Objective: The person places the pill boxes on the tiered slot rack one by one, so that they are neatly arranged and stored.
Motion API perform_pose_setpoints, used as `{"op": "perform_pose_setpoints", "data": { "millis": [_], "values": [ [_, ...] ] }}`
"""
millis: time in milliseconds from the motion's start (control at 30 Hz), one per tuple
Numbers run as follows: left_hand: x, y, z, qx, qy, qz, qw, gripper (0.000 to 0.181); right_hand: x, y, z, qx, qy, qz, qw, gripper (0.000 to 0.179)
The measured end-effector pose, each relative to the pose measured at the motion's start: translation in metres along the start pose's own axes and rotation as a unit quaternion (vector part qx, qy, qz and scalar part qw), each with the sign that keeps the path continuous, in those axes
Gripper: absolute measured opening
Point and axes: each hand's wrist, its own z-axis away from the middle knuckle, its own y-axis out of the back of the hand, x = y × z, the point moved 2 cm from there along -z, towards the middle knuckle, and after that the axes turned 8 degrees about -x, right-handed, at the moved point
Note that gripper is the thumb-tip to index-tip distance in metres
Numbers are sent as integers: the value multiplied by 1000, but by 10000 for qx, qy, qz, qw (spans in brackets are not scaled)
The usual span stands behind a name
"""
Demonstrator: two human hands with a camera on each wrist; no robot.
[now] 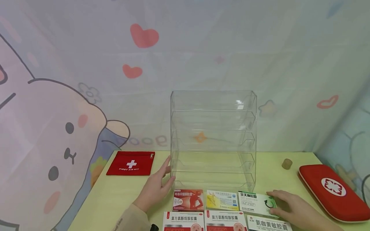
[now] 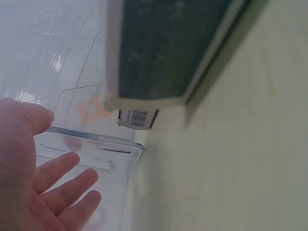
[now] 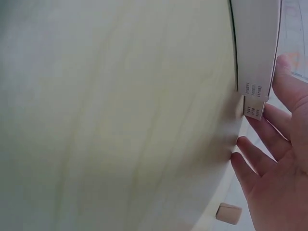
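Six medicine boxes lie face up in front of the clear tiered rack (image 1: 213, 166), in two rows, and none stands on its tiers. Judging by that, the work is barely begun: no box is placed in the rack, and all six seem left to deal with.

The left hand (image 1: 154, 187) grasps nothing; its fingers are extended along the rack's left side, the thumb at the front edge. The right hand (image 1: 290, 208) pinches the right end of the green-and-white box (image 1: 253, 203), which rests just before the rack's right front corner and reads 全天麻胶囊.

In the row nearest the rack, the red box (image 1: 188, 201) before its left corner reads 布洛芬缓释胶囊, with a "12"; the yellow-and-white box (image 1: 222, 201) before its middle has print too small to read surely. Farther out from the rack, the left white-and-red box (image 1: 183, 220) and its twin (image 1: 225, 220) both say 复方氨酚烷胺胶囊, and the third box (image 1: 268, 223) says 氨咖黄敏胶囊.

Left of the rack, a red pouch (image 1: 130, 168) is lettered "FIRST AID KIT" under a white cross; well to its right, a red case (image 1: 332, 199) bears a white emblem.
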Motion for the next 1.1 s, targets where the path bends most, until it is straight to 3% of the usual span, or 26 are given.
{"op": "perform_pose_setpoints", "data": {
  "millis": [267,433,567,667,767,833,1100],
  "values": [
    [-2,-1,1,-42,60,52,10000,86,-3,1,2,139,75,-17,9999,72],
    [-1,-1,1,-12,64,78,9999,86,-5,2,6,412,-69,-503,9979,73],
    [-1,-2,1,-9,-5,17,10000,86,-4,4,9,542,-489,-1005,9923,64],
    [-1,-1,0,-2,-29,-19,10000,86,-5,9,11,789,-492,-983,9908,52],
    [-1,0,0,-8,-21,49,10000,86,-9,16,16,1346,58,-684,9885,42],
    [-1,0,0,-49,-25,102,9999,86,-14,20,21,1837,493,-441,9808,40],
    [-2,-1,0,-196,12,401,9990,85,-46,39,22,3061,1940,-495,9307,47]
  ]
}}
